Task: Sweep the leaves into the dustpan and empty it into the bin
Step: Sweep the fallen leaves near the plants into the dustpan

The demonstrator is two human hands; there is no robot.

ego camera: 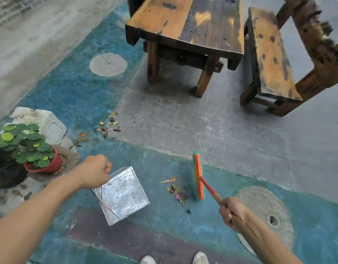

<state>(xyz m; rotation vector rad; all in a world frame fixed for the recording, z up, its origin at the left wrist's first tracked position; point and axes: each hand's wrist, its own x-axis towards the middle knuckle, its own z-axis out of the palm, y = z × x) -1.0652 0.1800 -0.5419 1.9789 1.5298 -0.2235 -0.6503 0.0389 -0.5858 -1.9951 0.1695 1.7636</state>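
A square metal dustpan [122,195] rests on the blue painted floor, its mouth facing right. My left hand [95,171] is fisted above its far left corner, apparently gripping its handle, which is hidden under the hand. My right hand [232,213] grips the wooden handle of a broom whose orange and green head [198,177] stands on the floor. A small heap of dry leaves [176,189] lies just left of the bristles, between broom and dustpan. More leaves [107,126] are scattered farther away at the edge of the grey paving. No bin is visible.
A wooden table [185,25] and a wooden bench [271,60] stand on the grey paving ahead. A red flowerpot with a green plant [31,147] and a stone block [44,121] sit at the left. Round covers [265,208] are set in the floor. My shoes show at the bottom.
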